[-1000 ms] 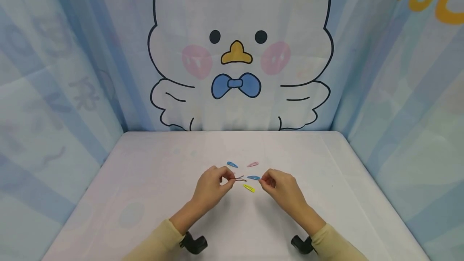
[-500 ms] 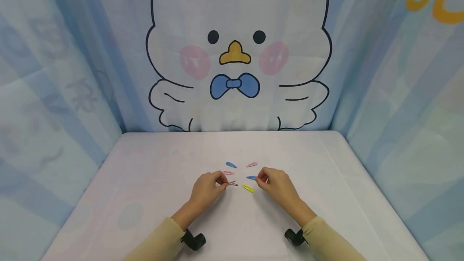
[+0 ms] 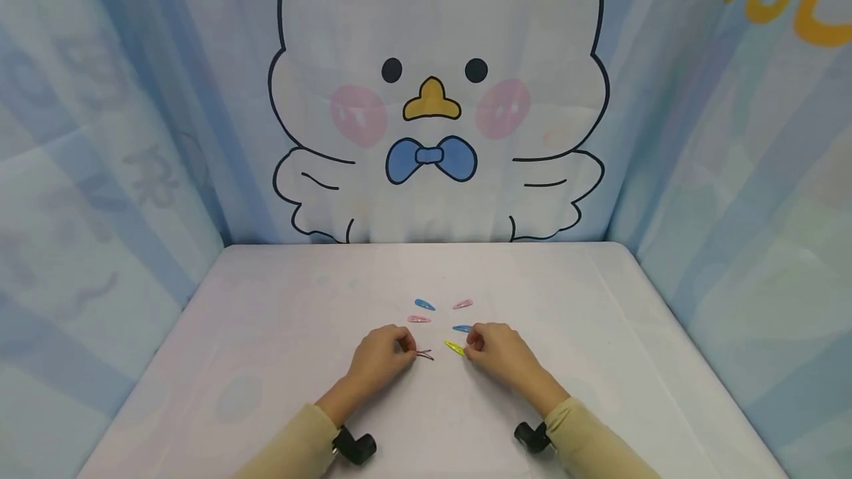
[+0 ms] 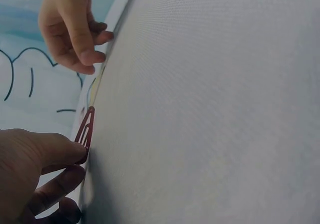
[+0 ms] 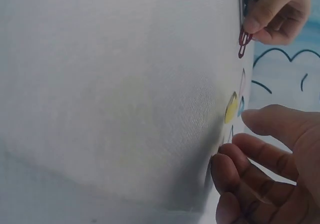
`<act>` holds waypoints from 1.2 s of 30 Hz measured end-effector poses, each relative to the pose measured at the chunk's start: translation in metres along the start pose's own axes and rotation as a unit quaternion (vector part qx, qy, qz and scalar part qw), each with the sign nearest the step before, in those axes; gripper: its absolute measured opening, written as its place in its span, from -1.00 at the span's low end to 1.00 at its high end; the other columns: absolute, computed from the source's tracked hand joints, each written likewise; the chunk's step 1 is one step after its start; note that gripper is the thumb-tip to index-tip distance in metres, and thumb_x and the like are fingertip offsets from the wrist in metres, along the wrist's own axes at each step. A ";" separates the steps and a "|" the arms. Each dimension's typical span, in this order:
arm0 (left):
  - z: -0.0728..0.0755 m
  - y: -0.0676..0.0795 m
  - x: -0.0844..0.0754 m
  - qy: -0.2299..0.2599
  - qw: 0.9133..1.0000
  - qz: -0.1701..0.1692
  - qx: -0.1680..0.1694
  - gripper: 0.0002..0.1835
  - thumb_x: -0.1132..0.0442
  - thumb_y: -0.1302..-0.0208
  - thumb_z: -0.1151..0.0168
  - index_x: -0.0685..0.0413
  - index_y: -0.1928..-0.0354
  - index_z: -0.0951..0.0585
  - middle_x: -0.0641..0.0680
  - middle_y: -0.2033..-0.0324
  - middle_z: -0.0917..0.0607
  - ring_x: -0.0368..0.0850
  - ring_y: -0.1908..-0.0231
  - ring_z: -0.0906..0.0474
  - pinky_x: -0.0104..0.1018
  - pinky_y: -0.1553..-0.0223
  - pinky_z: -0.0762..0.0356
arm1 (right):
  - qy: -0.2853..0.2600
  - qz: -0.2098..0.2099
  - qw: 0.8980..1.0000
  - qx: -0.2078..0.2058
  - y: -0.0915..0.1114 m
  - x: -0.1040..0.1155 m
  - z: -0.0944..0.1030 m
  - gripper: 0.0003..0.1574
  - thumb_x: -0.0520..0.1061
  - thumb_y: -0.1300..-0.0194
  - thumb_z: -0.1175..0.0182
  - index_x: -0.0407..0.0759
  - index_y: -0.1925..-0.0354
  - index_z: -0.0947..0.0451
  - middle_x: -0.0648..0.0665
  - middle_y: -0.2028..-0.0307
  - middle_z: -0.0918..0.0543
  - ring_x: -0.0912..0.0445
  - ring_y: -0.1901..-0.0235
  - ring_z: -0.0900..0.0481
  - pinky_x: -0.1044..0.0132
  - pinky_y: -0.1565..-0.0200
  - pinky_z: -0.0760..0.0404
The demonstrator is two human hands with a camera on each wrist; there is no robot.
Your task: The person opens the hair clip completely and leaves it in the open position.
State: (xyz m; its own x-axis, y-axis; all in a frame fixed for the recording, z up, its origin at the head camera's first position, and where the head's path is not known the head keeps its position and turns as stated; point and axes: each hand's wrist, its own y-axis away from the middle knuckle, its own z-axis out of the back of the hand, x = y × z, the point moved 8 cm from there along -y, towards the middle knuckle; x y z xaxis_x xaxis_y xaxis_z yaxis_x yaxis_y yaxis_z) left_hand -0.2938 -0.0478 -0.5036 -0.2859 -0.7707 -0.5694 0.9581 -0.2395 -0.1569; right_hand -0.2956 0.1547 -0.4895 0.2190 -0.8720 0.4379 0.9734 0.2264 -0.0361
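Observation:
Between thumb and index finger, my left hand (image 3: 381, 358) pinches a dark red snap hair clip (image 4: 88, 130). The clip's arms are spread and point right, low over the table. My right hand (image 3: 504, 355) is by the yellow hair clip (image 3: 454, 347), overlapping its right end in the head view. In the right wrist view, a gap separates its thumb from its fingers, with no clip between them; the yellow clip lies just beyond. A blue hair clip (image 3: 461, 329) is partly hidden behind the right hand.
Farther back on the white table (image 3: 299, 301) lie another blue hair clip (image 3: 424, 304) and two pink ones, one pink clip (image 3: 463, 304) on the right and one pink clip (image 3: 419, 318) on the left. Printed curtains (image 3: 426, 205) stand behind and on both sides.
My left hand has come nearer and slightly left with the red hair clip, uncovering a pink clip. The right hand has left the blue clip's end and moved down to the yellow one.

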 end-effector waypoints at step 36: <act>-0.004 0.000 -0.001 -0.004 0.999 -0.001 0.036 -0.84 0.22 -0.14 -0.51 -0.08 0.39 -0.64 -0.11 0.40 -0.56 -0.24 0.39 -0.41 -0.32 0.30 -0.41 | -0.009 -0.014 0.999 0.035 -0.006 0.006 -0.011 -0.84 -0.17 -0.24 -0.47 -0.05 0.37 -0.63 0.07 0.48 -0.53 0.18 0.43 -0.44 0.30 0.30 -0.48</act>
State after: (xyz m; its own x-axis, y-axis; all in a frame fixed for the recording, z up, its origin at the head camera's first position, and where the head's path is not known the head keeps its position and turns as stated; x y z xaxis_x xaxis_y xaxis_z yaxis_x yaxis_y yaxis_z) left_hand -0.2935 -0.0448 -0.5061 -0.2889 -0.7742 -0.5631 0.9538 -0.2833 -0.0998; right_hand -0.2991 0.1433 -0.4966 0.1902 -0.8704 0.4541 0.9717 0.2329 0.0395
